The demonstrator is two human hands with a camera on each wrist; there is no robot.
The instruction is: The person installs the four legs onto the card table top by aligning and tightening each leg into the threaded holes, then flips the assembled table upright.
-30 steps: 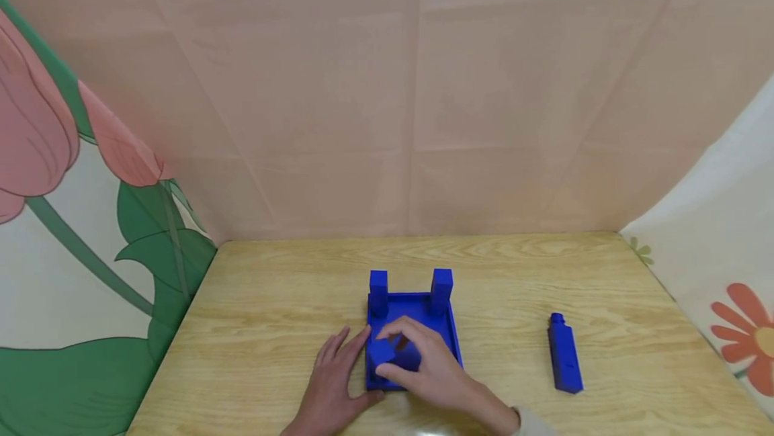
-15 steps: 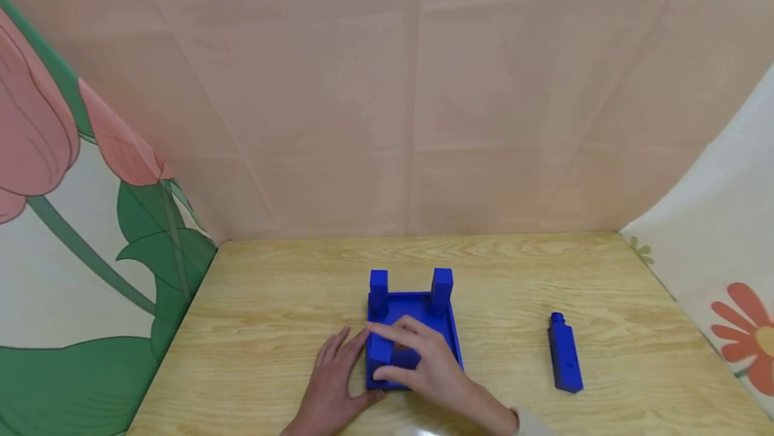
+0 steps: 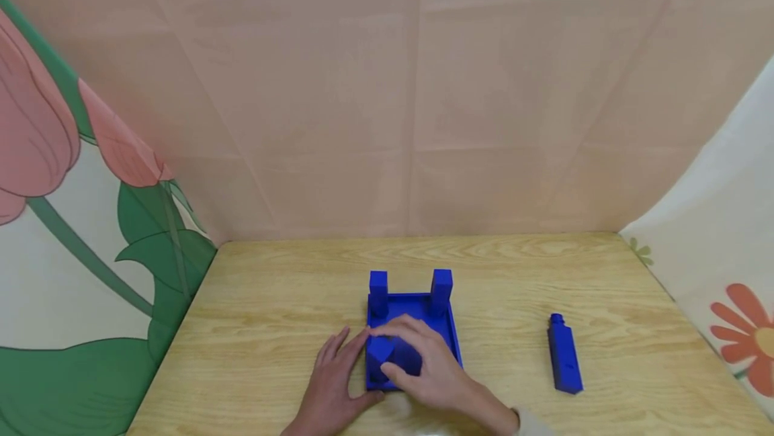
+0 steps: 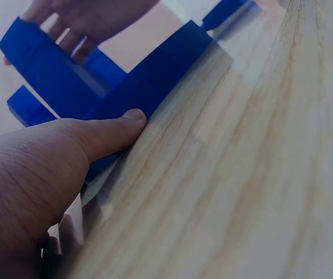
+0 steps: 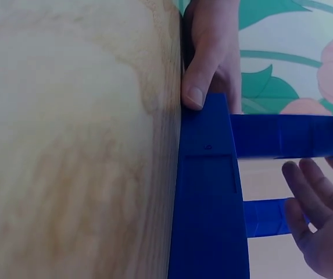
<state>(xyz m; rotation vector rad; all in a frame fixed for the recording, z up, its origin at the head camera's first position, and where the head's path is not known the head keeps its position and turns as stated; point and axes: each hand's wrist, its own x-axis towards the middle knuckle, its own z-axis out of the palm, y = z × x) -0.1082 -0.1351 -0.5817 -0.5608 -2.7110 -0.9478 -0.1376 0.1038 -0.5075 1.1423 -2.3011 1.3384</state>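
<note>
A blue square tabletop (image 3: 414, 307) with a raised rim lies underside up, like a small toy table. Two blue square legs stand at its far corners: the left leg (image 3: 378, 291) and the right leg (image 3: 442, 289). A third leg (image 3: 379, 357) stands upright at the near left corner. My right hand (image 3: 434, 367) holds this third leg near its top between thumb and index finger, other fingers spread beside it. My left hand (image 3: 334, 382) grips the tabletop's near left corner, thumb on the front wall (image 4: 134, 96), index finger along the left side.
A loose blue leg (image 3: 566, 359) with a threaded end lies to the right on the wooden table (image 3: 290, 288). A plain pink cloth (image 3: 411, 100) hangs behind, with flower-printed cloths (image 3: 139, 248) at the sides.
My right index finger extends past the third leg, then draws back around it. That leg's top turns slightly in place. My left hand and the tabletop stay still.
</note>
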